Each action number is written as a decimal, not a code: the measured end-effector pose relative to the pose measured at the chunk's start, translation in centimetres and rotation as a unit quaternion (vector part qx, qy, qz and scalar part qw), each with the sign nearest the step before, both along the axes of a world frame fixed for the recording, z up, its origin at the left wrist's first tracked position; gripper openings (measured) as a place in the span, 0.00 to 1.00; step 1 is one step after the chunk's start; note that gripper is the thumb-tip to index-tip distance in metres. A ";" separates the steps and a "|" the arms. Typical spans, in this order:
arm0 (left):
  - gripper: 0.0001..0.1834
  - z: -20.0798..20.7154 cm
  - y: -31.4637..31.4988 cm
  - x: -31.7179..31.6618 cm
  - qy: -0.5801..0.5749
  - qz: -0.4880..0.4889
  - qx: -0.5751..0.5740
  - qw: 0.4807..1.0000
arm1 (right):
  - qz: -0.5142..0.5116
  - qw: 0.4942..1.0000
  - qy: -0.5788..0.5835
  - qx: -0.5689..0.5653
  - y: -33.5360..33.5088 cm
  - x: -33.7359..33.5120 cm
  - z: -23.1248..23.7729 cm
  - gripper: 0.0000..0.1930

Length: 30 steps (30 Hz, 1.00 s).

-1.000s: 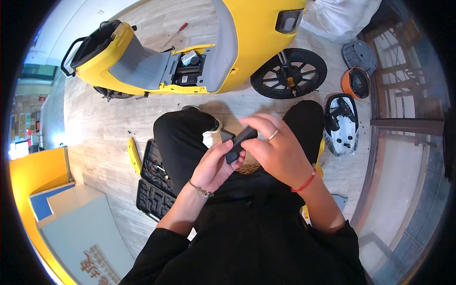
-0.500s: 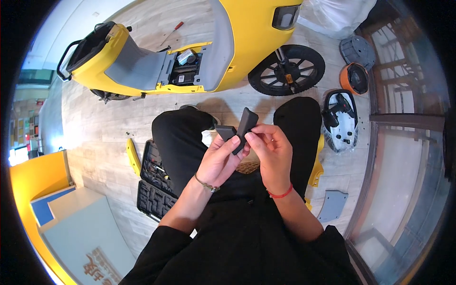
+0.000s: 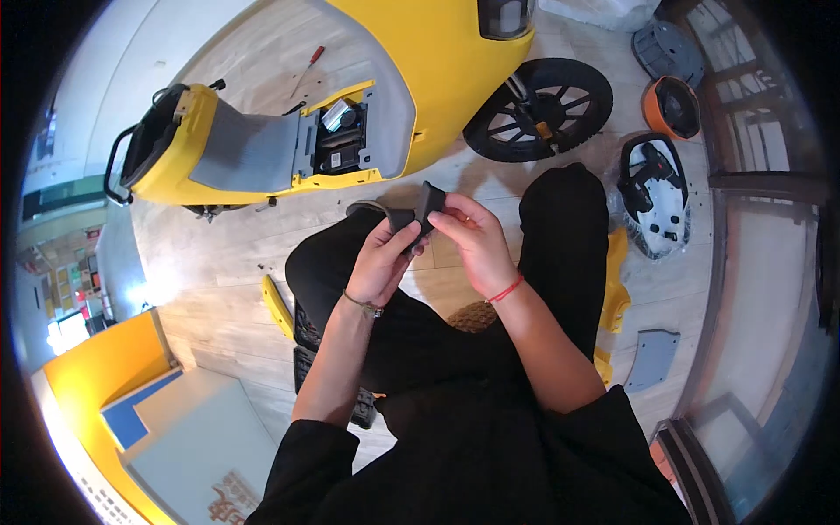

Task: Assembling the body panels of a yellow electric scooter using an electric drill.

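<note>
Between my hands is a small black plastic part [image 3: 429, 201], with one upright block and a shorter piece jutting to its left; I cannot tell whether these are joined. My left hand [image 3: 382, 262] is closed round its lower left side, thumb across the front. The fingertips of my right hand [image 3: 472, 243] pinch its right edge. Beyond my hands stands a yellow and grey scooter [image 3: 249, 149], its floorboard compartment [image 3: 339, 140] uncovered, with a silvery item and black parts inside.
On the right lie a clear-wrapped tray with a black power drill [image 3: 649, 179], an orange bowl-shaped part [image 3: 670, 107], a dark grey round part [image 3: 667, 52], a grey panel [image 3: 653, 359] and yellow panels [image 3: 615, 289]. A red-handled screwdriver [image 3: 316, 57] lies beyond the scooter. A black tool case [image 3: 304, 363] is left of my leg.
My hands have moved away from my body and a little left with the black part, both keeping hold of it. The view has shifted and turned slightly.
</note>
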<state>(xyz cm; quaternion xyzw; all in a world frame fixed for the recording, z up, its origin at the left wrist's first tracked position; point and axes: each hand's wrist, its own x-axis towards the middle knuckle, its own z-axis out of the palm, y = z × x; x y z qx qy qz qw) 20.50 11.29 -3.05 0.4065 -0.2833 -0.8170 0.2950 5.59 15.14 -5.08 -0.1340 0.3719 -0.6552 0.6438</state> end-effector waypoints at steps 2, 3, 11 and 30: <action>0.08 -1.1 -0.8 0.2 -0.020 -0.014 -0.014 1.000 | 0.054 0.998 0.016 0.016 -0.4 -0.4 -1.2 0.10; 0.08 -1.7 -1.2 0.2 -0.023 -0.014 -0.019 0.999 | 0.049 0.999 0.010 0.018 -0.8 -0.5 -1.8 0.10; 0.06 -3.8 -4.4 -1.1 -0.048 0.103 0.046 0.993 | -0.025 0.906 0.423 -0.013 -3.3 0.0 -2.8 0.11; 0.09 -5.5 -9.1 3.4 -0.050 0.148 0.081 0.984 | -0.122 0.884 0.451 -0.010 -8.2 0.0 -5.0 0.12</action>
